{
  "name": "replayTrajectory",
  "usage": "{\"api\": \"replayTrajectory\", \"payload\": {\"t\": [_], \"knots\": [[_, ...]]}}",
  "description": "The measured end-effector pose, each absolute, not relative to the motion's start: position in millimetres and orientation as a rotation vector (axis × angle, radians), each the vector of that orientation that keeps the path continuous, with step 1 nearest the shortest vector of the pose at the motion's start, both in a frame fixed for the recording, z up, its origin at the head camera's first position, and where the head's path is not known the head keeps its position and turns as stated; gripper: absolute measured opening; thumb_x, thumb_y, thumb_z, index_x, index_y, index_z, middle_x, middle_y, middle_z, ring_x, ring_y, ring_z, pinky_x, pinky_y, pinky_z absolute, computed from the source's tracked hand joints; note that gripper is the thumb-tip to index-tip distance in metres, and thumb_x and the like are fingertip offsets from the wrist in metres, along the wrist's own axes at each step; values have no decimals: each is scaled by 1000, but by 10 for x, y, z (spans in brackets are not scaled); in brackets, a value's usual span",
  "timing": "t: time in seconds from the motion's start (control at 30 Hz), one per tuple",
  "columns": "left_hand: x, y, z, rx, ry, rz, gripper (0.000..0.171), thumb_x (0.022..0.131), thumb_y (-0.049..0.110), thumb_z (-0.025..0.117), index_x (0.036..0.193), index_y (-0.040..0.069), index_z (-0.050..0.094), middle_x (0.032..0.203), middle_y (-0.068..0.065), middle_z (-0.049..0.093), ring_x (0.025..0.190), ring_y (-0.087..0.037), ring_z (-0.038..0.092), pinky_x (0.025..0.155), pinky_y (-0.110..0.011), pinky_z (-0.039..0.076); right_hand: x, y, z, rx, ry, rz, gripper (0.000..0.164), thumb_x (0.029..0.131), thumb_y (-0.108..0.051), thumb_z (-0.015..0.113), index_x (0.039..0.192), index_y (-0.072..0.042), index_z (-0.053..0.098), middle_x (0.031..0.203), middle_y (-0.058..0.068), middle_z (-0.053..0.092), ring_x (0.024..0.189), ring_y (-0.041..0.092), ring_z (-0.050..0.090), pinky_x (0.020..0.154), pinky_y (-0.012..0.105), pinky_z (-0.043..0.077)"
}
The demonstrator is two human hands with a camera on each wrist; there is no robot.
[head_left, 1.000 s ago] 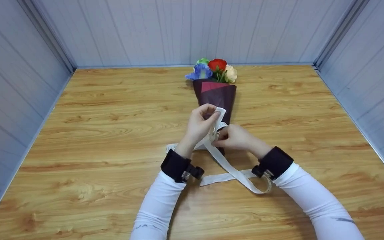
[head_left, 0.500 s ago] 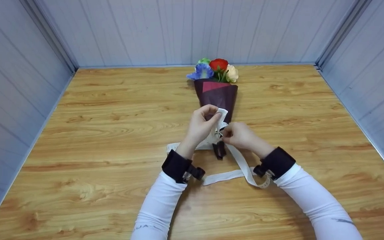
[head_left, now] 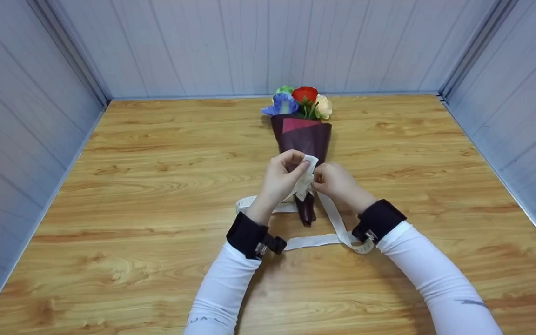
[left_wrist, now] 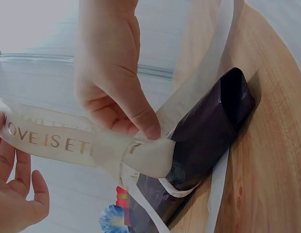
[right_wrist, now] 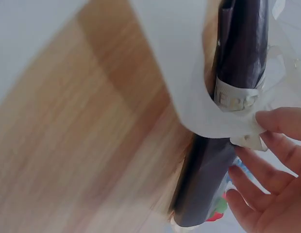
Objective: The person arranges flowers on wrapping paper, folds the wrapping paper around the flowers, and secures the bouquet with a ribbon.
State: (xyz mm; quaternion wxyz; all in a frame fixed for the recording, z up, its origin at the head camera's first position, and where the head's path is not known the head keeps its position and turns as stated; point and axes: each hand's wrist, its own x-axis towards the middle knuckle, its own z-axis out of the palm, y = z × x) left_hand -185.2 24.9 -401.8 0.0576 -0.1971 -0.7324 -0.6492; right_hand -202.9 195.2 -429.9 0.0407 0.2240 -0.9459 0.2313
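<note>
A bouquet wrapped in dark purple paper (head_left: 304, 142) lies with its flowers away from me and its narrow stem end (left_wrist: 201, 131) toward me. My left hand (head_left: 279, 179) pinches a doubled length of cream ribbon (head_left: 310, 163) above the stem. Gold lettering runs along this ribbon length (left_wrist: 48, 138) in the left wrist view. At the stem, my right hand (right_wrist: 274, 170) pinches the ribbon between thumb and forefinger, beside the band (right_wrist: 233, 97) that circles the paper. A ribbon tail (right_wrist: 182, 73) hangs from there across the right wrist view.
Ribbon also lies on the wooden table (head_left: 156, 256), with one loop (head_left: 244, 203) left of the stem and a loose tail (head_left: 312, 241) in front. Red, blue, green and cream flowers (head_left: 305, 94) stick out near the pale back wall (head_left: 268, 46).
My right hand has drawn the ribbon tail from across the stem to its right side and moved slightly up. The stem end now shows. My left hand keeps its pinch, nearly still.
</note>
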Motion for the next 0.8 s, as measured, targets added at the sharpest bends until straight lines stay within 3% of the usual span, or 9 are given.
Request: {"api": "replayTrajectory", "payload": {"t": [0.13, 0.27, 0.43, 0.63, 0.7, 0.8], "knots": [[-1860, 256, -4022, -610, -2219, -1979, 12, 88, 3, 63, 91, -8, 64, 90, -17, 67, 79, -3, 55, 76, -30, 47, -2056, 1952, -4284, 598, -2971, 732, 13, 78, -7, 69, 67, -2, 64, 76, 10, 65, 68, 22, 58, 62, 32, 45], [-1860, 254, -4025, -602, -2232, -1974, 12, 88, 4, 64, 92, -7, 65, 91, -17, 67, 82, -7, 57, 75, -25, 47, -2078, 1944, -4286, 554, -3021, 755, 13, 79, -10, 69, 69, -3, 66, 74, 8, 67, 66, 18, 56, 61, 28, 43], [-1853, 250, -4020, -602, -2242, -1977, 12, 89, 5, 64, 93, -6, 65, 92, -16, 67, 84, -11, 58, 74, -23, 46, -2105, 1941, -4281, 479, -3045, 863, 14, 79, -9, 70, 68, -2, 64, 68, 3, 61, 63, 15, 51, 59, 25, 40], [-1839, 244, -4018, -621, -2234, -1981, 13, 89, 4, 63, 94, -7, 65, 93, -18, 68, 82, -9, 58, 75, -30, 48, -2113, 1939, -4310, 440, -2980, 939, 8, 76, -3, 68, 72, -1, 61, 65, 0, 52, 63, 15, 47, 57, 24, 37], [-1837, 240, -4016, -626, -2229, -1987, 13, 89, 4, 63, 94, -7, 65, 93, -19, 68, 80, -12, 59, 72, -30, 48, -2109, 1932, -4322, 442, -2936, 955, 6, 76, -1, 66, 78, 0, 61, 66, 1, 51, 64, 16, 46, 57, 25, 36], [-1842, 238, -4007, -633, -2224, -1993, 12, 89, 4, 63, 93, -8, 65, 91, -18, 68, 78, -14, 58, 67, -24, 46, -2103, 1922, -4325, 433, -2886, 922, 19, 75, 0, 65, 93, 2, 59, 69, 4, 53, 64, 19, 48, 57, 27, 36]]}}
